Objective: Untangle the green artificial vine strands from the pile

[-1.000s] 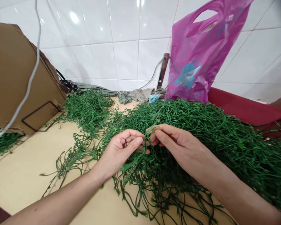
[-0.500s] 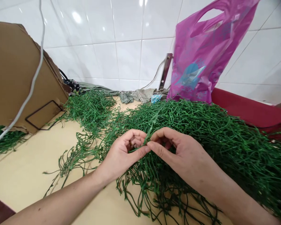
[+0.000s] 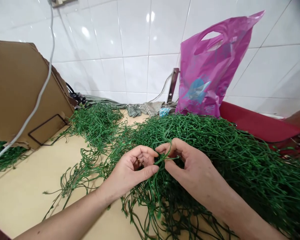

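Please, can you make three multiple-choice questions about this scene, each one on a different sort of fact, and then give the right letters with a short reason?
1. Where is the pink plastic bag?
A. Under the cardboard sheet
B. Behind the green pile, by the tiled wall
C. Hanging from a hand

2. How many rings show on the left hand?
A. None
B. Three
C. One

3. What does the right hand do?
A. Pinches a green strand
B. Lies flat on the table
C. Grips the bag's handle

Answers:
1. B: the bag rises behind the pile, before the tiles.
2. C: a single ring shows on one finger.
3. A: its fingers close around the strand.
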Motion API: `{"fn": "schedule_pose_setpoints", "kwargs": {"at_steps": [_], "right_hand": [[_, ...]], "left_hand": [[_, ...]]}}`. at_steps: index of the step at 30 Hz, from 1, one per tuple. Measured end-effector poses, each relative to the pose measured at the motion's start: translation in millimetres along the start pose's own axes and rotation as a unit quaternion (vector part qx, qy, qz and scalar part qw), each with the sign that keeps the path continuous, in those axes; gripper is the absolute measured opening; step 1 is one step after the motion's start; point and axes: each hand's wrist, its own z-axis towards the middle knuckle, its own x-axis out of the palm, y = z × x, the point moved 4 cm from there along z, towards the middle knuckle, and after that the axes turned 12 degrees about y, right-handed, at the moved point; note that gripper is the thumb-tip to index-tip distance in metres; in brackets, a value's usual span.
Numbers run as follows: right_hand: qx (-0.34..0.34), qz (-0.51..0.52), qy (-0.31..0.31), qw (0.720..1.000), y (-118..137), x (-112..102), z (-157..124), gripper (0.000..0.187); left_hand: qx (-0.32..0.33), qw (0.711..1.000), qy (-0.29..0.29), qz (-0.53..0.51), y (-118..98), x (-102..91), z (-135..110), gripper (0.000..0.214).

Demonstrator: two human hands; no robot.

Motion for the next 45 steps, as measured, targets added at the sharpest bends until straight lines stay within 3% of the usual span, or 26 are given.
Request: {"fn": "schedule_pose_setpoints", "kwargs": {"at_steps": [5, 13, 20, 26, 30, 33, 38, 45], "right_hand": [[-0.009, 0.022, 0.043, 0.999, 0, 1, -1, 0.010], [0.000, 0.027, 0.076, 0.997, 3, 1, -2, 0.016], [0.002, -0.052, 0.022, 0.998, 0, -5, 0, 0.006], [-0.049, -0.085, 0.038, 0.994, 8, 7, -4, 0.017], [-0.139, -0.186, -0.027, 0.972, 16, 5, -7, 0.022], [-0.159, -0.190, -0.041, 0.968, 14, 2, -5, 0.023], [-0.099, -0.116, -0.009, 0.988, 4, -7, 2, 0.020], [-0.161, -0.188, 0.031, 0.969, 3, -11, -1, 0.025]], "left_hand": [[-0.007, 0.996, -0.052, 0.077, -1, -3.3, -1, 0.019], [-0.001, 0.995, -0.053, 0.081, -5, -4.1, -3, 0.021], [-0.007, 0.997, -0.039, 0.069, -6, 1.0, -3, 0.023], [-0.018, 0.988, -0.024, 0.153, 0, -1.9, -3, 0.024], [0.009, 0.972, -0.033, 0.230, -4, -2.1, -6, 0.028], [0.014, 0.979, -0.024, 0.202, -5, 1.9, -6, 0.028], [0.013, 0.988, -0.013, 0.153, -2, 7.3, -3, 0.026], [-0.011, 0.989, -0.016, 0.150, 0, 7.2, -4, 0.029]]}}
